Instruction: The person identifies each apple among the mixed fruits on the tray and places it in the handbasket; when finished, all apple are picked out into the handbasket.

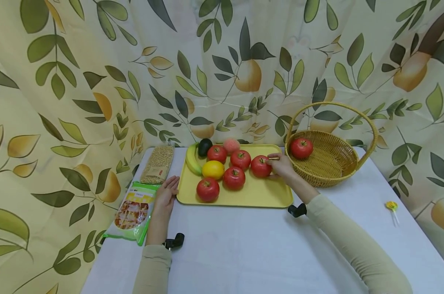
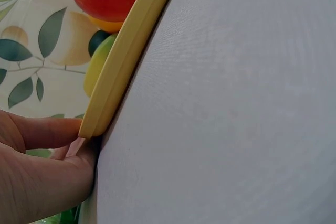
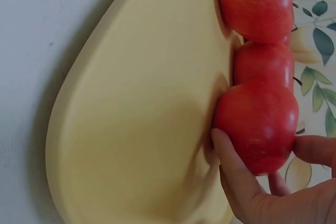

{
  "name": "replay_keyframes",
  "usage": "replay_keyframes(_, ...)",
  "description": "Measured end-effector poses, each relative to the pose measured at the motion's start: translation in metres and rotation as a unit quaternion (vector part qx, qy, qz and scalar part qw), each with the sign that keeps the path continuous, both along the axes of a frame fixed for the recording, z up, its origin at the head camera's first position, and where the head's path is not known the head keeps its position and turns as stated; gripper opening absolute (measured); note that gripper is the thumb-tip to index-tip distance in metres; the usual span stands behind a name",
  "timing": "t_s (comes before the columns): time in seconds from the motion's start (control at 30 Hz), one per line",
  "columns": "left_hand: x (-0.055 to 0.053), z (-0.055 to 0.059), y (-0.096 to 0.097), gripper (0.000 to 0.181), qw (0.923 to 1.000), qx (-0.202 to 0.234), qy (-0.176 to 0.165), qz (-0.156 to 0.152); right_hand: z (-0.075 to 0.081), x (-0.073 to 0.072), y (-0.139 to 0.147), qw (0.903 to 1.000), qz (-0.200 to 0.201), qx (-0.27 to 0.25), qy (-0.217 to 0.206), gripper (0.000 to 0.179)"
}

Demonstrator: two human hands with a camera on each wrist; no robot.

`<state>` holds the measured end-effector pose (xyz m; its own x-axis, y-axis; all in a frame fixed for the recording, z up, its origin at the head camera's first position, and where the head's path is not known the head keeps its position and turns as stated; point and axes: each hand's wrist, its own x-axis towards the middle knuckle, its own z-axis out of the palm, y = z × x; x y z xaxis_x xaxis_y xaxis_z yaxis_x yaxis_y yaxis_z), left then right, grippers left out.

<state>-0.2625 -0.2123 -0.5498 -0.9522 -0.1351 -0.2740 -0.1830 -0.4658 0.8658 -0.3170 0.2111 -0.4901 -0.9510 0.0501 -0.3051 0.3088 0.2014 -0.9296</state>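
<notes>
In the head view, my right hand [image 1: 280, 165] grips a red apple [image 1: 260, 166] at the right part of the yellow tray [image 1: 258, 198]. The right wrist view shows thumb and fingers spread round this apple [image 3: 257, 124], which stands close to other apples. At the tray's left edge is my left hand [image 1: 166, 193]; the left wrist view shows its fingers [image 2: 50, 132] pinching the tray's corner [image 2: 94, 124]. Several more red apples [image 1: 208, 189], a lemon [image 1: 213, 170], a banana [image 1: 193, 160], a dark avocado [image 1: 205, 147] and a peach [image 1: 231, 145] lie on the tray.
A wicker basket [image 1: 326, 179] with a tall handle stands right of the tray, one red apple [image 1: 301, 148] inside. Left lie a bag of grains [image 1: 157, 164] and a green-white food packet [image 1: 133, 212]. A yellow lollipop [image 1: 391, 206] lies at the far right.
</notes>
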Motion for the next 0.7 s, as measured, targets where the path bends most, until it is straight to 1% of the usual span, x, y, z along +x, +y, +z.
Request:
replay_keyframes(0.17, -0.0003, -0.0023, -0.0003, 0.077, 1.0, 0.002, 0.001, 0.006, -0.0025, 0.0004, -0.0023, 0.9999, -0.007, -0.011, -0.001, 0.057)
replay_keyframes(0.47, -0.0025, -0.0017, 0.0003, 0.076, 1.0, -0.002, -0.002, 0.004, 0.0024, 0.0033, -0.0045, 0.9997, -0.016, -0.016, 0.003, 0.058)
replay_keyframes(0.7, -0.0008, -0.0012, 0.0002, 0.076, 1.0, 0.0, 0.002, 0.003, 0.0012, 0.0058, -0.0052, 0.9984, -0.046, -0.033, -0.002, 0.057)
